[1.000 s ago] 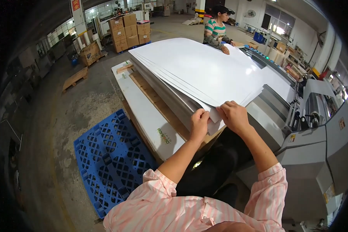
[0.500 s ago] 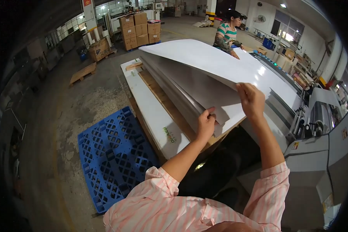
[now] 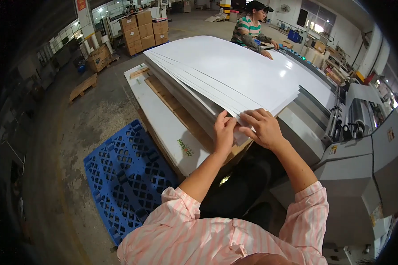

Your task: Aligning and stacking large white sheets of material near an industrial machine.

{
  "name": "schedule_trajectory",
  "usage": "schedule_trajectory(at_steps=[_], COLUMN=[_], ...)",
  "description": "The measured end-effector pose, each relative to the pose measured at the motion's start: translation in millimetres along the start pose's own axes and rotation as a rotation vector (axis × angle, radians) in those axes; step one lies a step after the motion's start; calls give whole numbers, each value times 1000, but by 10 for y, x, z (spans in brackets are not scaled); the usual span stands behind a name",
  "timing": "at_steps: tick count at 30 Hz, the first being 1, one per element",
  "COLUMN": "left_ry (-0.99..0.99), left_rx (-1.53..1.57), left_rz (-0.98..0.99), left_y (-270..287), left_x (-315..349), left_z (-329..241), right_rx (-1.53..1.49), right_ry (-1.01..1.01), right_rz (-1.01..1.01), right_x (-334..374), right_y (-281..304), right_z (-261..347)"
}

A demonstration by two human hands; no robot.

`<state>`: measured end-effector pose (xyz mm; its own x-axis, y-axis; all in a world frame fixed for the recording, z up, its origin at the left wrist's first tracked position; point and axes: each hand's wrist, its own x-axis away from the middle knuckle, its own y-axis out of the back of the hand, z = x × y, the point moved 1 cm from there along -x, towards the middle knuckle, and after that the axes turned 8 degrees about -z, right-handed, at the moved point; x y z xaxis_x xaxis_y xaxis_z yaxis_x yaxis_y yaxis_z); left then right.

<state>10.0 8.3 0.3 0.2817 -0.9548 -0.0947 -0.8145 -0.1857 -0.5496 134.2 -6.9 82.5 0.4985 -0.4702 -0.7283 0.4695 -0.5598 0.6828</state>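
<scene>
A stack of large glossy white sheets [image 3: 199, 66] lies in front of me, its upper sheets fanned apart in thin steps along the left edge. At the stack's near corner, my left hand [image 3: 224, 134] is closed, thumb and fingers pinching the sheet edges. Just right of it, my right hand [image 3: 265, 130] touches the same corner with bent fingers, thumb and fingertips apart. A dark gap shows under the upper sheets beside my left fingertips. The fingertips partly hide the corner.
A wrapped white slab [image 3: 163, 121] on wood stands left of the stack, beside a blue plastic pallet [image 3: 124, 176] on the floor. A grey machine [image 3: 345, 172] borders the right. A co-worker [image 3: 250, 28] leans at the far edge; cardboard boxes [image 3: 143, 31] stand behind.
The raised sheet corner has come down onto the stack, leaving fanned edges. My right hand has lowered leftward and loosened its pinch, close to my left hand. The view has shifted slightly.
</scene>
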Motion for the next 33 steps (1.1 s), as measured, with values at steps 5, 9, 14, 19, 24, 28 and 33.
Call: schedule_trajectory(at_steps=[5,9,14,19,24,28,33], left_ry=[-166,-891,-867,-949,-888,-935,-107], left_rx=[-310,-1033,-1181,-1202,-1242,-1103,20], left_rz=[174,269,447,513,453,229,23], left_y=[172,254,242,311,219,155,52], left_x=[-41,102,186,93,151,159,210], left_z=[-168,-376,-396,-490,-596,-414,-225], right_rx=[-43,-123,-79,-89,-44,-35,-17], right_ry=[-226,-579,-162,-187,-168,-138,-226], right_rz=[47,-101,-250,-37,-35,39,168], right_x=[-42,-543,-215,7,82,39,-98], right_y=[-170,122,-34,-157,-110,-202,-167], right_z=[-372,-383,-295,-200,-192,-189,-196])
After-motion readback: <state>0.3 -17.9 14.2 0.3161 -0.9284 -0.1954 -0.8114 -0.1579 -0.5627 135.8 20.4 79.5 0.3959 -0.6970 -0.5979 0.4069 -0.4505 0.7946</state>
